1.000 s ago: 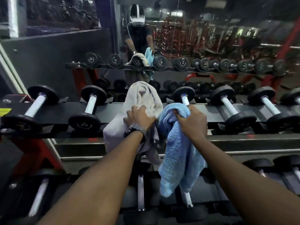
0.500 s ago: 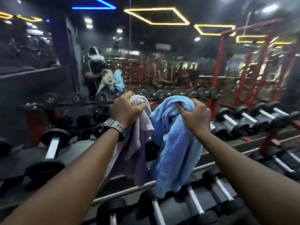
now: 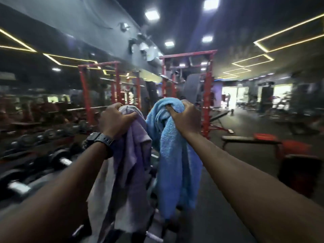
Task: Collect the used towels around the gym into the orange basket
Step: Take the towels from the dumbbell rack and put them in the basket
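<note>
Two towels in my fists.
My left hand [image 3: 114, 121] clenches the grey towel [image 3: 129, 155], left of the blue towel [image 3: 177, 155] bunched in my right hand [image 3: 186, 118].

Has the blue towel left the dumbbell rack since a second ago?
Yes. The blue towel, gripped by the right hand, now hangs lifted clear, right of the dumbbell rack.

Both hands [image 3: 115, 121] [image 3: 185, 118] raised, fisted.
</note>
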Action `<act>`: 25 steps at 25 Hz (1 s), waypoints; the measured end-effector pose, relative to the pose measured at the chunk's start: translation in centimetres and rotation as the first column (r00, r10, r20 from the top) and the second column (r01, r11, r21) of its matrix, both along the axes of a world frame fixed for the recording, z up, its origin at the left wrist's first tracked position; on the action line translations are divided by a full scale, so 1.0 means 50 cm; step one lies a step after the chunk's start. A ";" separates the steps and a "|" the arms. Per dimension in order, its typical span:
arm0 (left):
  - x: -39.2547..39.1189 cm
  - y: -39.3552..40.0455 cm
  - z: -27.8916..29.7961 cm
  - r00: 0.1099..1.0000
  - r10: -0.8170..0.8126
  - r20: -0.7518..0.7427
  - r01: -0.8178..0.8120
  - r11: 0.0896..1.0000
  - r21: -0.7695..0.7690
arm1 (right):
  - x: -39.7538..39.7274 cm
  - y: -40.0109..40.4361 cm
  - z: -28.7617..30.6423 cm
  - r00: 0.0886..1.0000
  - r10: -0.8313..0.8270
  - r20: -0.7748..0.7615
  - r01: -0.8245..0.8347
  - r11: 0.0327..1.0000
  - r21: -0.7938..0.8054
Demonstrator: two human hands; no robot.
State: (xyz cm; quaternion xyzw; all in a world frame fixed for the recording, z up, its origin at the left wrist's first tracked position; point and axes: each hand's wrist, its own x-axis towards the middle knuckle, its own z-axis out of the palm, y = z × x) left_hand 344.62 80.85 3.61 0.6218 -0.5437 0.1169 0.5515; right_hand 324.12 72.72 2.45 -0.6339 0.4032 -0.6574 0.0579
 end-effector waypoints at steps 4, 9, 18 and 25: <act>-0.279 -0.154 -0.044 0.965 -0.262 0.004 0.262 0.965 0.015 | -0.292 -0.037 -0.042 0.978 -0.208 -0.026 0.209 0.975 0.076; -0.663 -0.281 -0.125 0.829 -0.559 -0.015 0.558 0.827 0.072 | -0.692 -0.019 -0.137 0.843 -0.538 -0.025 0.535 0.832 0.147; -1.157 -0.365 -0.187 0.495 -0.839 -0.225 0.868 0.488 0.089 | -1.122 0.113 -0.200 0.473 -0.878 -0.072 0.868 0.451 0.207; -1.323 -0.539 -0.177 0.344 -0.917 -0.202 0.939 0.330 0.102 | -1.271 0.033 -0.190 0.299 -0.954 -0.018 0.932 0.289 0.218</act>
